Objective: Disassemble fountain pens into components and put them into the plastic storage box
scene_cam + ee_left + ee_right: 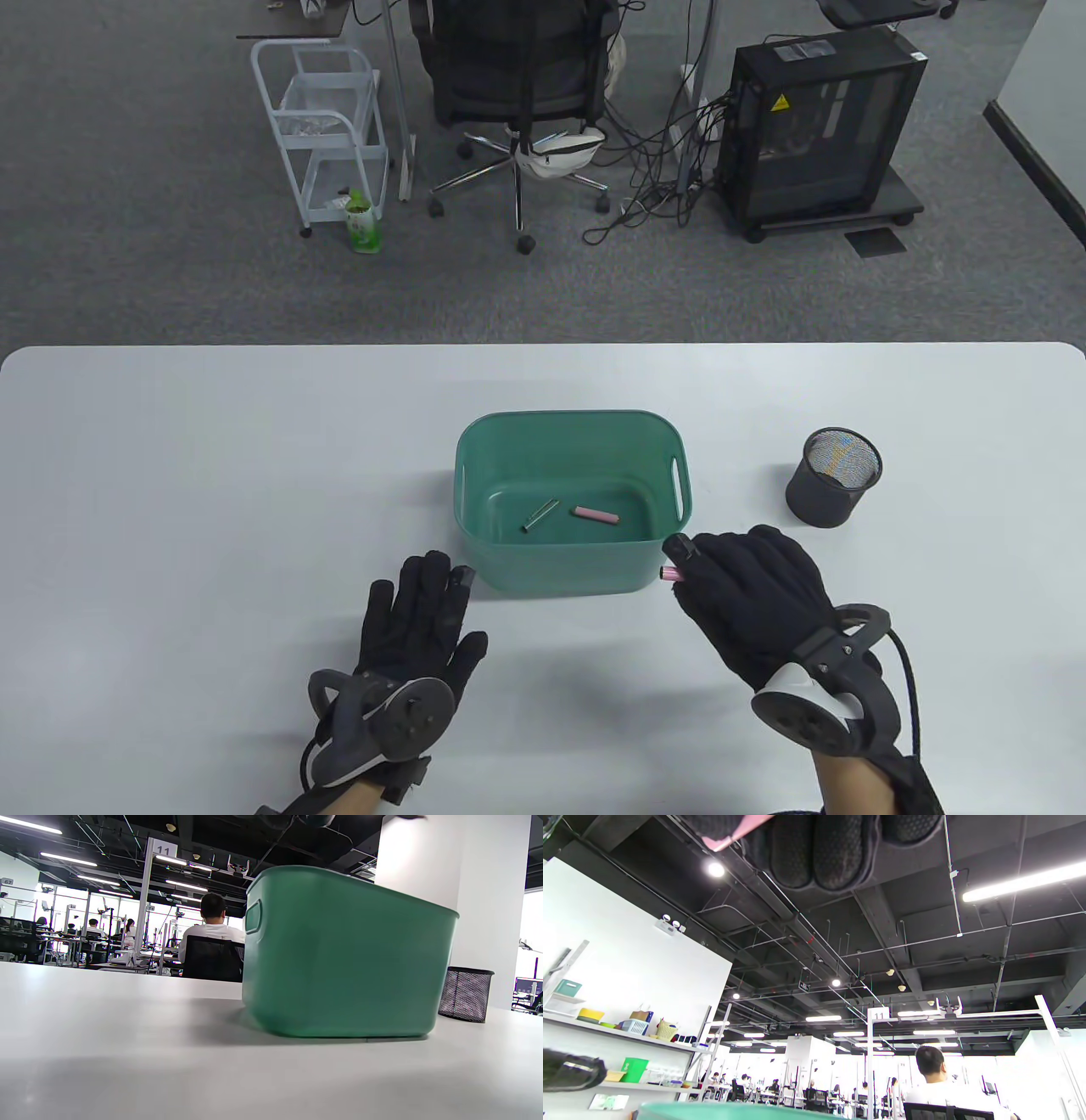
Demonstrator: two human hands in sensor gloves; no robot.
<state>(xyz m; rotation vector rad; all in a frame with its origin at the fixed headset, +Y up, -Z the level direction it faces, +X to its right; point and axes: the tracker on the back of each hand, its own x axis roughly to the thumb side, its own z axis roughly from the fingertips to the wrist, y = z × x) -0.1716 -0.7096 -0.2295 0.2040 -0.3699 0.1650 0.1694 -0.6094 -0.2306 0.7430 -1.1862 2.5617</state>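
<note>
Two pen parts already lie in the green storage box (573, 450) mid-table: a pink piece (594, 514) and a metal tube (540, 514). My left hand (416, 624) rests flat by the box's near left corner, fingers straight. My right hand (751, 598) curls round a pink pen barrel (670, 575) at its near right corner. Off to the right I see a mesh cup (833, 488).

Left hand (420, 615) laid flat, palm down, on tabletop (170, 509); fingers straight and spread, nothing held. Right hand (751, 594) raised, fingers curled; pink pen part (670, 575) pinched at fingertips (814, 853), pink end seen protruding toward left. Tracker strapped on back of each hand.
</note>
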